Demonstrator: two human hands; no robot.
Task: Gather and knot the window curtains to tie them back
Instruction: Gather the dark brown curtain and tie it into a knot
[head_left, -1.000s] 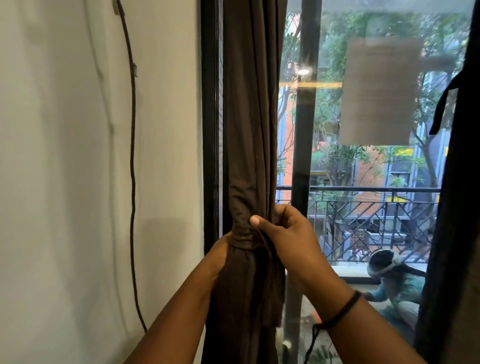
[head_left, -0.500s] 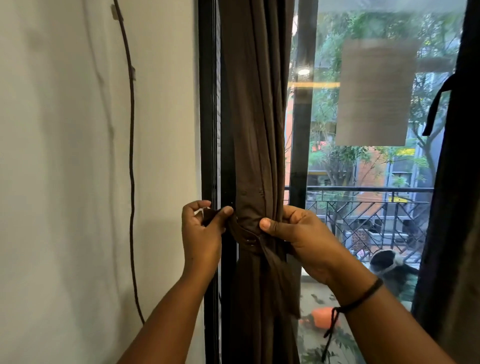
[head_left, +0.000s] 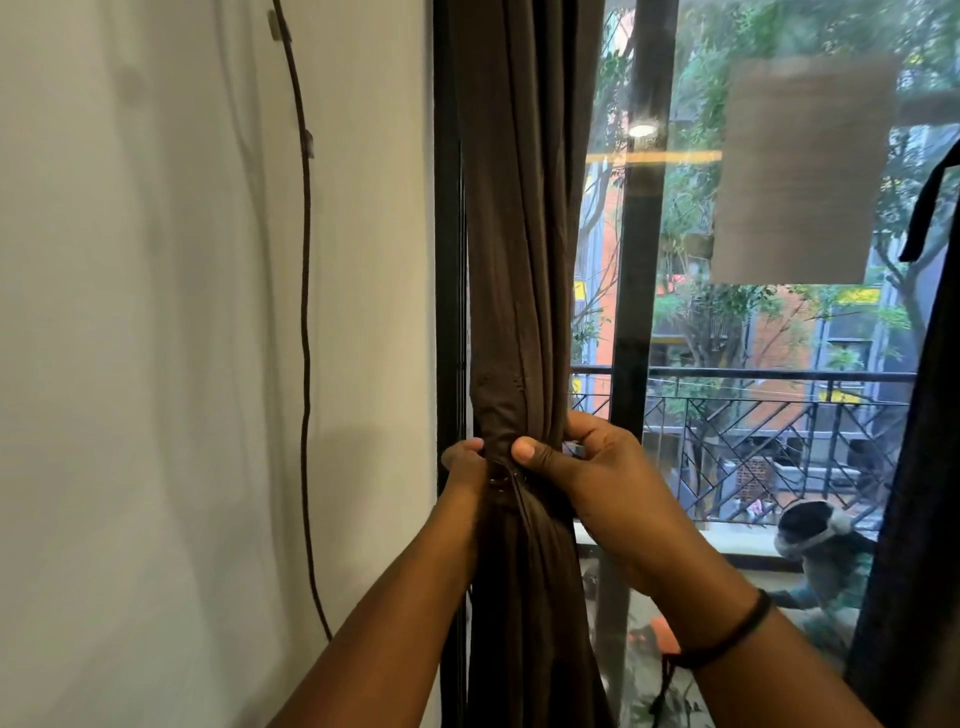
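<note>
White wall (head_left: 156, 364) occupies the left, with a dark cord (head_left: 305, 312) running down it. Brown curtain (head_left: 524, 234) hangs gathered into a narrow bundle against the black window frame (head_left: 447, 260), cinched at mid-height by a tie band (head_left: 506, 475). Right hand (head_left: 597, 483) grips the bundle at the cinch, thumb across the front, fingers curled behind. Left hand (head_left: 465, 467) grips the bundle's left side at the band, fingers largely hidden. Black wrist thread (head_left: 727, 639) on the right wrist.
</note>
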